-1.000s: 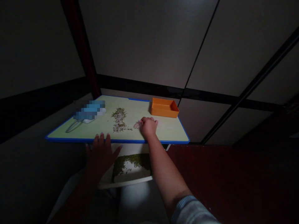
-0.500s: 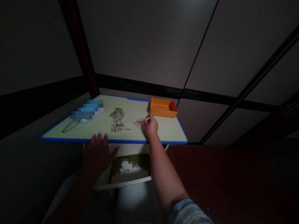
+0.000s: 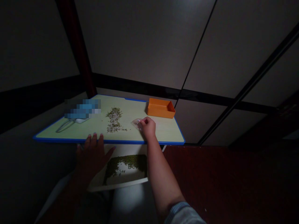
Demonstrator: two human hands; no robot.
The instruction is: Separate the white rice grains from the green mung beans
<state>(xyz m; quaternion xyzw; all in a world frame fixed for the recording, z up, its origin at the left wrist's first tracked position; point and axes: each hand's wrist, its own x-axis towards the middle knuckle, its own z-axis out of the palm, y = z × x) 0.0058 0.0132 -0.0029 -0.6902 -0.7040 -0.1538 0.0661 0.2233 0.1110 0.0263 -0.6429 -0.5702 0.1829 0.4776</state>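
My right hand [image 3: 148,127] rests on a pale green board with a blue rim [image 3: 70,140], its fingers pinched on a small clear plastic piece [image 3: 136,122]. Left of it lies a loose heap of small green and pale grains [image 3: 113,119]. My left hand [image 3: 92,153] is spread flat, fingers apart, at the board's near edge and over the left side of a white tray [image 3: 121,183] that holds many green beans [image 3: 126,163] on my lap.
An orange box [image 3: 160,108] stands at the board's far right corner. A blurred blue object [image 3: 82,109] and a thin metal handle [image 3: 63,126] lie at the board's left. Dark panelled walls surround the board; a dark red surface lies to the right.
My right hand lifted the clear piece slightly, then lowered it back near the board. The view drifted a little; my left hand stayed spread by the tray.
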